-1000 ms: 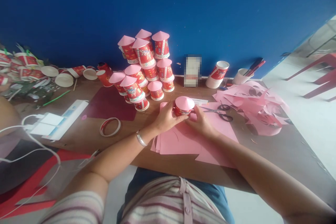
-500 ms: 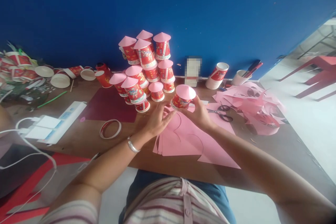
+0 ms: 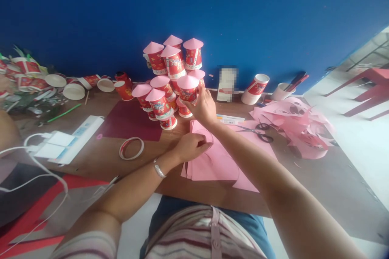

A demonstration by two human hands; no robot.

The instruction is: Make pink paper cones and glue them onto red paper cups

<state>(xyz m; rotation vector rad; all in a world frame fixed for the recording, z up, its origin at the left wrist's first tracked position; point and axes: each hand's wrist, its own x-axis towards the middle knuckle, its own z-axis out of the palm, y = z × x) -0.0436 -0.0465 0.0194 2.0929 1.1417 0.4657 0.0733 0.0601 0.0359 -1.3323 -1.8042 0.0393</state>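
My right hand (image 3: 203, 107) grips a red paper cup (image 3: 187, 94) topped with a pink paper cone, held over the front right of the stacked cups. Behind it stand several similar red cups (image 3: 174, 66) with pink cone roofs, some set on top of others. My left hand (image 3: 193, 147) rests over the pink paper sheets (image 3: 219, 168), its fingers curled together; whether anything is between them I cannot make out. Curved lines or cuts show on these sheets. Right of them lie black-handled scissors (image 3: 263, 132).
A roll of tape (image 3: 131, 148), a dark red sheet (image 3: 133, 120) and a white power strip (image 3: 77, 139) lie to the left. Pink paper scraps (image 3: 296, 125), a pen cup (image 3: 281, 92) and a paper cup stack (image 3: 255, 89) are at the right. A blue wall (image 3: 258, 20) closes the back.
My right hand has carried the cone-topped cup leftward and back to the stacked cups. My left hand has let go of that cup and lowered onto the pink sheets.
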